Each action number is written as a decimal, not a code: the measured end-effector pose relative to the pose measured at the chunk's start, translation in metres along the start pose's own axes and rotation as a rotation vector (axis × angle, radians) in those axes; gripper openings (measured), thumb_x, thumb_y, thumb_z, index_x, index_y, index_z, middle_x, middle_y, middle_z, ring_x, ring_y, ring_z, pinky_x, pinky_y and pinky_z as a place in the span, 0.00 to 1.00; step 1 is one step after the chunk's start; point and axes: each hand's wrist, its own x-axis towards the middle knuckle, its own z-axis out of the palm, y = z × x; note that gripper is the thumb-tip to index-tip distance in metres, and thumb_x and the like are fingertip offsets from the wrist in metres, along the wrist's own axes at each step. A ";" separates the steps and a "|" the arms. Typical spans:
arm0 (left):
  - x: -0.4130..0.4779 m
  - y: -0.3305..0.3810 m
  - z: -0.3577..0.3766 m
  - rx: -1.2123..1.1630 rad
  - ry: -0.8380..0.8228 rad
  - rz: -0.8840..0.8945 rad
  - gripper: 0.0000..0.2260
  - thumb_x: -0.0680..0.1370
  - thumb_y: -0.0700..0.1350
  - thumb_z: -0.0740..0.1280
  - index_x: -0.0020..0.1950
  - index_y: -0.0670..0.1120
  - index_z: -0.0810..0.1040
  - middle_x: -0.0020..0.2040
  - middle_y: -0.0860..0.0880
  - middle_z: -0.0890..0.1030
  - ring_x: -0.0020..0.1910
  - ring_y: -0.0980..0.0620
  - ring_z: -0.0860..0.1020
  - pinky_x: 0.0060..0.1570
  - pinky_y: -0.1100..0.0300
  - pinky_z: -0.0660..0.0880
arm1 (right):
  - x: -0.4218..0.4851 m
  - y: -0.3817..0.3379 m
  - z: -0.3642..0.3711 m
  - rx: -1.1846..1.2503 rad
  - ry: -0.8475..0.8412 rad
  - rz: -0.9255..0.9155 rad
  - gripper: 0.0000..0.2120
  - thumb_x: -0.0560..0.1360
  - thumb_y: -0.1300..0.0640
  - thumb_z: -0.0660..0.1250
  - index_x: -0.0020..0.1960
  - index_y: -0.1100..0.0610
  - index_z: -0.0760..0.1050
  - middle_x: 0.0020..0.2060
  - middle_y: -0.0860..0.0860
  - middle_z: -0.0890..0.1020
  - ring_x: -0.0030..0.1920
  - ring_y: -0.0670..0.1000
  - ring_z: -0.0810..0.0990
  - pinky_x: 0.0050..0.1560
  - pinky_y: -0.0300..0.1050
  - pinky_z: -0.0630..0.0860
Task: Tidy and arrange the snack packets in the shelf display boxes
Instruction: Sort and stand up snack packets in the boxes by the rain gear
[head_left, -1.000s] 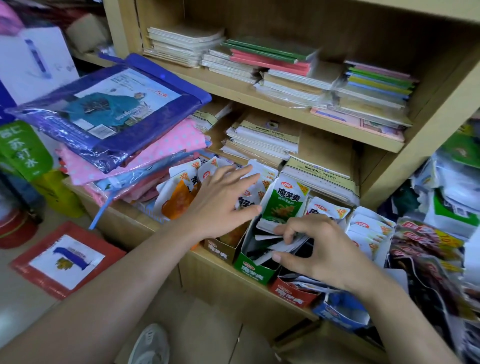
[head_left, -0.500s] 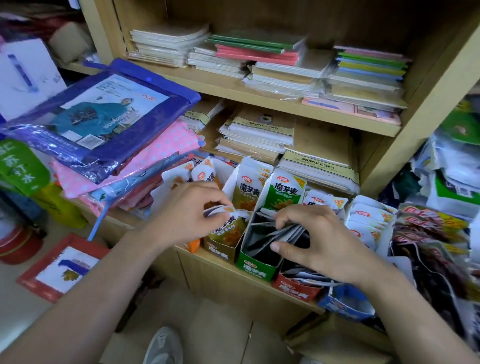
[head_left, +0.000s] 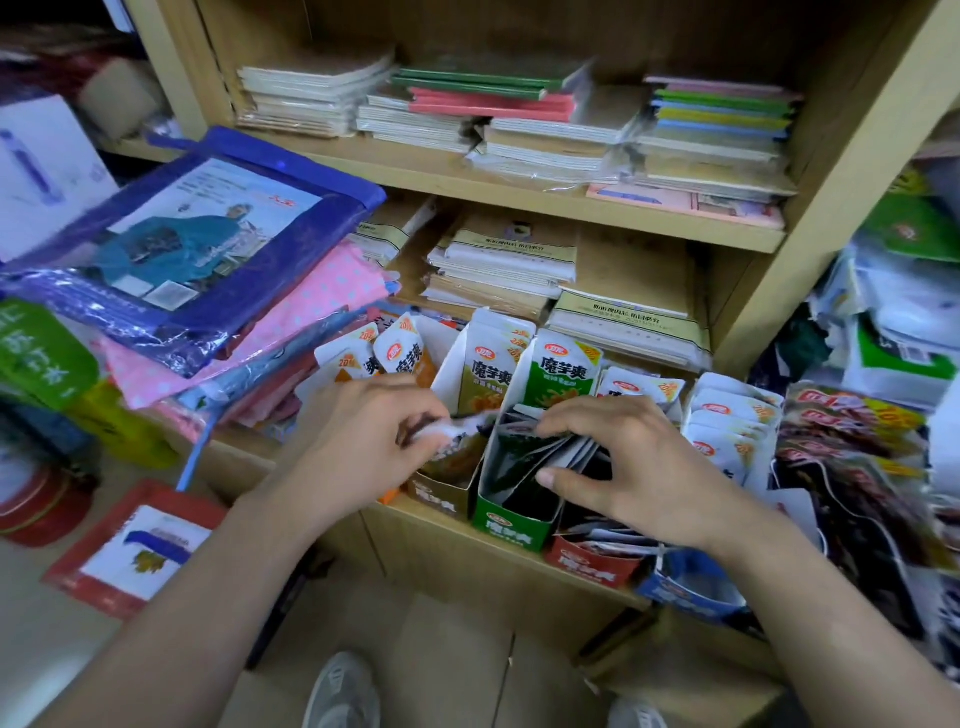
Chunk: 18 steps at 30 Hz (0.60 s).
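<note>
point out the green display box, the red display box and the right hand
green display box (head_left: 511, 522), head view, on its printed front wall
red display box (head_left: 592, 566), head view, on its front wall
right hand (head_left: 644, 465), head view, on the back of the hand

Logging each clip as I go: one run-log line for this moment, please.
left hand: pinches packet over brown box | right hand: grips packet stack in green box | state: packets not yet tidy

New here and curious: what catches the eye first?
Two bare hands at the middle: the left hand pinches a packet over the brown box, the right hand grips a bunch of packets in the green box. To the left lies a big blue package; stacked notebooks fill the shelf above.
</note>
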 end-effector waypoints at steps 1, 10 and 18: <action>0.005 0.000 0.004 0.033 0.072 -0.066 0.06 0.73 0.51 0.76 0.49 0.57 0.83 0.40 0.58 0.76 0.35 0.54 0.76 0.31 0.63 0.65 | 0.000 0.000 0.000 -0.004 0.002 0.008 0.26 0.74 0.31 0.61 0.64 0.44 0.77 0.61 0.38 0.79 0.64 0.43 0.76 0.68 0.58 0.68; 0.017 0.011 0.014 -0.109 0.333 -0.244 0.14 0.73 0.38 0.75 0.57 0.48 0.83 0.59 0.50 0.80 0.49 0.48 0.82 0.40 0.64 0.74 | 0.002 -0.001 -0.004 -0.082 0.214 0.141 0.29 0.74 0.33 0.63 0.70 0.46 0.74 0.69 0.46 0.74 0.67 0.54 0.71 0.65 0.61 0.68; -0.015 0.066 0.015 -0.362 0.253 0.055 0.10 0.76 0.49 0.71 0.57 0.50 0.84 0.56 0.55 0.82 0.58 0.53 0.79 0.63 0.57 0.72 | -0.041 -0.006 -0.043 0.190 0.525 0.175 0.03 0.79 0.55 0.71 0.49 0.51 0.83 0.45 0.46 0.84 0.47 0.43 0.81 0.49 0.40 0.77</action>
